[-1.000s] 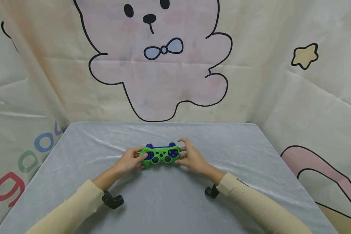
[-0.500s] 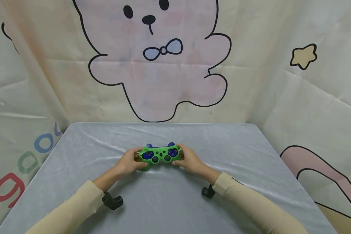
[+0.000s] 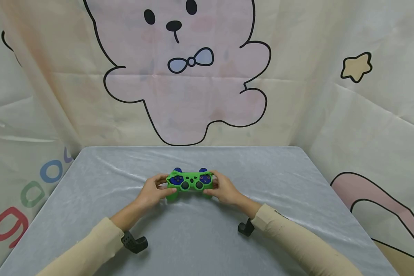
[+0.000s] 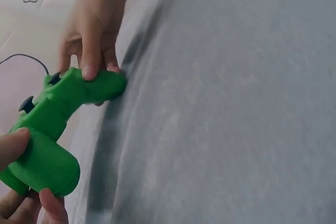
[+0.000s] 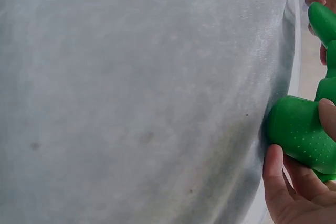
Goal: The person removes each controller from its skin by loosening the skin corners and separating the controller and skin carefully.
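Note:
A game controller [image 3: 192, 180] in a bright green sleeve, with blue button areas and two dark thumbsticks, is held between both hands over the middle of the table. My left hand [image 3: 153, 191] grips its left handle, thumb on the front and fingers behind. On the other side my right hand [image 3: 225, 188] holds the right handle the same way. In the left wrist view, the green sleeve [image 4: 44, 161] shows between thumb and fingers, with both thumbsticks standing up. The right wrist view shows the dotted rounded handle [image 5: 299, 129] between thumb and fingertips.
A grey velvety cloth [image 3: 200, 237] covers the table. Behind it hangs a cream curtain [image 3: 293, 115] with a bear drawing, and more printed fabric flanks both sides. Black wrist devices [image 3: 135, 242] hang below both sleeves.
My right fingers, spread at the controller's side a second ago, have closed round its right handle. My left thumb has slid from the button area down to the handle. The head view has shifted slightly.

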`<state>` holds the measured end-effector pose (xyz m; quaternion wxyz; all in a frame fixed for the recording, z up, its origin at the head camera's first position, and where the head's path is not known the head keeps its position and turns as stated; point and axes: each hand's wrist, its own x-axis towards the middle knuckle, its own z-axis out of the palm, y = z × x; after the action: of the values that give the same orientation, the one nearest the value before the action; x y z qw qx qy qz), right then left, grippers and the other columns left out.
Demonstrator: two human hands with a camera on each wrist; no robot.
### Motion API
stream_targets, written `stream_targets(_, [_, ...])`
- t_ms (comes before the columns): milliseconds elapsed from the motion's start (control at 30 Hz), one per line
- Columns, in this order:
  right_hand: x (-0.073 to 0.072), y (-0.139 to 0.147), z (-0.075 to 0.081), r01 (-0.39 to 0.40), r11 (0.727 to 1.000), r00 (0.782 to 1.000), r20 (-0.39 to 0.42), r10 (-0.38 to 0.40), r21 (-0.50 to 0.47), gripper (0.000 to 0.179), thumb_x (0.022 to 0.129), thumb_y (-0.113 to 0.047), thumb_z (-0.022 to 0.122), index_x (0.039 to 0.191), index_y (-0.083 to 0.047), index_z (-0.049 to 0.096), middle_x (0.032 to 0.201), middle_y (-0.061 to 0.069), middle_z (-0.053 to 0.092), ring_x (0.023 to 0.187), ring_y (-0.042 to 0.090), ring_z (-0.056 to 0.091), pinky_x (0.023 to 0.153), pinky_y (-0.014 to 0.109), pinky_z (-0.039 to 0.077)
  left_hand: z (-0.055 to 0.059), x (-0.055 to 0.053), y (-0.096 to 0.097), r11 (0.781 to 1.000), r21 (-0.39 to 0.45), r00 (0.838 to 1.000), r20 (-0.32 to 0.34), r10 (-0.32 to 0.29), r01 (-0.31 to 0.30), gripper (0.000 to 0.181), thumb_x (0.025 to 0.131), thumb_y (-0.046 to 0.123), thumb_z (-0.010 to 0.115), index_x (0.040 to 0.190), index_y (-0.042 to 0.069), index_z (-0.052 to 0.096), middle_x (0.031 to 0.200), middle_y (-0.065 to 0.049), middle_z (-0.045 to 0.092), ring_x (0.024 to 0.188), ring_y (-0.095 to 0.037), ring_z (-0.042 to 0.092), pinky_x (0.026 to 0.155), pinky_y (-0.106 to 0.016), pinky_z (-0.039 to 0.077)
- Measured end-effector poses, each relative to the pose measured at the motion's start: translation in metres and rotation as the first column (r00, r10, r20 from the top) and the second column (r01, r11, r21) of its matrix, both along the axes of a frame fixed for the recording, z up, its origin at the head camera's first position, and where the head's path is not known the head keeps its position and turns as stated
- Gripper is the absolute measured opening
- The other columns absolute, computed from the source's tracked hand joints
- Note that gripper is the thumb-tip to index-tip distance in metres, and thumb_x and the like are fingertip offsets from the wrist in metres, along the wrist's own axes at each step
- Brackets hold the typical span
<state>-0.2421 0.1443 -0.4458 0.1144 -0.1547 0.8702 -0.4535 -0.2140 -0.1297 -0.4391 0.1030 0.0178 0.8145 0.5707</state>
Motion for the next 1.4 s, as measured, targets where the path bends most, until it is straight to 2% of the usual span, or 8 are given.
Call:
stream_targets(167, [-0.002,0.002,0.001,0.005,0.999,1.0,0.026,-0.004,-0.033,0.071,0.093,-0.011,0.074,0.153,-0.005,0.036,0.11,0.018,0.076,0.108,0.029,0.072,0.097,0.041,0.057,0.002,-0.001,0.002,0.994,0.098,0.996,0.082,0.03,-0.038,0.071,0.093,0.019,0.073,0.153,0.001,0.04,0.153,-0.024,0.047,0.115,-0.027,0.06,0.073,-0.027,0.052])
stream_targets(367, [-0.003,0.003,0.007,-0.016,0.995,0.996,0.086,0.024,-0.093,0.071,0.095,-0.011,0.071,0.154,0.001,0.033,0.114,0.023,0.074,0.106,0.028,0.072,0.092,0.035,0.057,0.004,-0.001,0.0,0.987,0.152,0.99,0.137,0.03,-0.051,0.075,0.096,0.02,0.07,0.157,0.002,0.031,0.16,-0.021,0.038,0.119,-0.02,0.056,0.076,-0.023,0.05])
stream_targets(533, [-0.002,0.002,0.014,0.009,0.993,0.988,0.157,0.01,-0.116,0.069,0.099,-0.014,0.066,0.155,0.003,0.03,0.113,0.023,0.073,0.091,0.017,0.07,0.079,0.027,0.054,0.003,-0.002,-0.004,0.965,0.259,0.985,0.172,-0.003,-0.043,0.079,0.097,0.02,0.068,0.161,0.004,0.023,0.164,-0.018,0.033,0.107,-0.003,0.06,0.083,-0.022,0.05])
stream_targets(700, [-0.001,0.002,0.016,0.026,0.993,0.972,0.235,0.002,-0.116,0.067,0.1,-0.021,0.065,0.154,0.002,0.033,0.115,0.021,0.073,0.079,0.01,0.066,0.071,0.027,0.055,-0.001,-0.001,-0.004,0.944,0.319,0.983,0.181,0.028,-0.086,0.071,0.098,0.016,0.066,0.157,0.0,0.03,0.159,-0.021,0.039,0.094,0.008,0.061,0.079,-0.019,0.051])
stream_targets(867, [0.0,0.003,0.012,0.054,0.989,0.948,0.319,-0.007,-0.138,0.067,0.099,-0.022,0.066,0.152,0.003,0.034,0.124,0.023,0.07,0.085,0.011,0.069,0.076,0.032,0.061,-0.005,0.002,0.001,0.939,0.326,0.982,0.183,0.056,-0.114,0.064,0.098,0.014,0.066,0.152,-0.004,0.038,0.153,-0.025,0.045,0.094,0.006,0.063,0.077,-0.016,0.052])
stream_targets(967, [-0.002,0.002,0.011,0.072,0.989,0.937,0.349,-0.022,-0.13,0.068,0.098,-0.022,0.068,0.151,0.004,0.035,0.123,0.022,0.07,0.083,0.012,0.069,0.074,0.033,0.062,-0.006,0.002,0.002,0.926,0.366,0.981,0.194,0.02,-0.092,0.067,0.099,0.014,0.064,0.154,-0.006,0.032,0.155,-0.026,0.043,0.097,0.004,0.062,0.081,-0.016,0.053])
stream_targets(1167, [-0.007,0.0,0.011,0.088,0.989,0.912,0.409,-0.032,-0.119,0.061,0.1,-0.023,0.065,0.148,0.006,0.04,0.114,0.018,0.071,0.074,0.013,0.068,0.067,0.03,0.061,-0.01,0.001,-0.003,0.882,0.47,0.981,0.184,-0.06,-0.034,0.069,0.101,0.006,0.057,0.157,-0.01,0.019,0.159,-0.03,0.031,0.109,-0.001,0.057,0.092,-0.017,0.052])
stream_targets(1400, [-0.01,0.002,0.011,0.088,0.988,0.879,0.477,-0.016,-0.129,0.062,0.102,-0.022,0.062,0.151,0.005,0.037,0.12,0.019,0.064,0.076,0.014,0.067,0.067,0.026,0.06,-0.011,0.0,-0.002,0.893,0.447,0.982,0.187,-0.038,-0.05,0.07,0.099,0.006,0.06,0.156,-0.011,0.021,0.159,-0.031,0.03,0.129,-0.019,0.05,0.093,-0.019,0.054])
